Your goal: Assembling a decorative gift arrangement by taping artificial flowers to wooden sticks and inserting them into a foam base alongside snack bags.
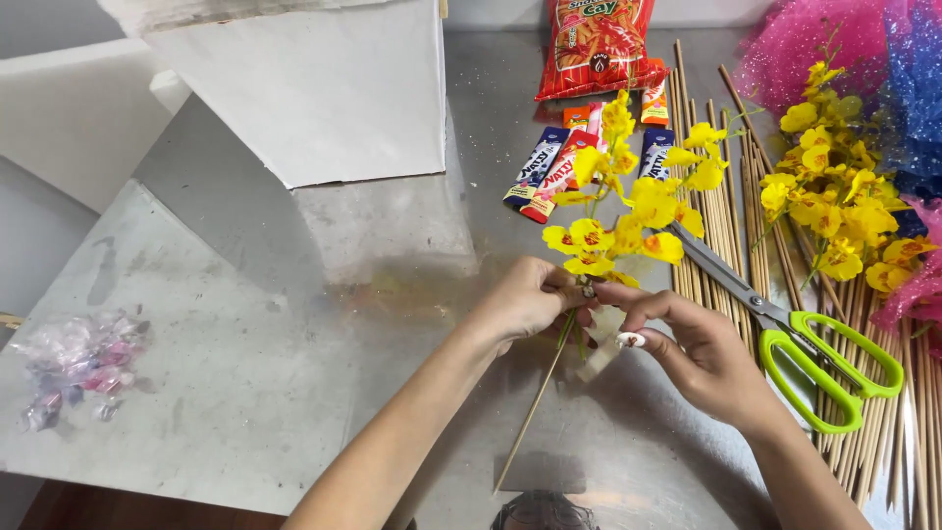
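My left hand [525,297] pinches the green stem of a sprig of yellow artificial flowers [628,196] against a thin wooden stick [530,417] that slants down toward me. My right hand [702,353] meets it just below the blossoms, fingers curled around the same stem and a strip of clear tape [601,355]. The blossoms rise away from me above both hands.
Green-handled scissors [814,358] lie on a row of wooden sticks [731,216] at the right, beside more yellow flowers [834,196] and pink and blue netting [863,49]. Snack packets [569,147] sit behind. A white box [314,88] stands back left, wrapped candies [78,363] lie far left on the metal table [245,324].
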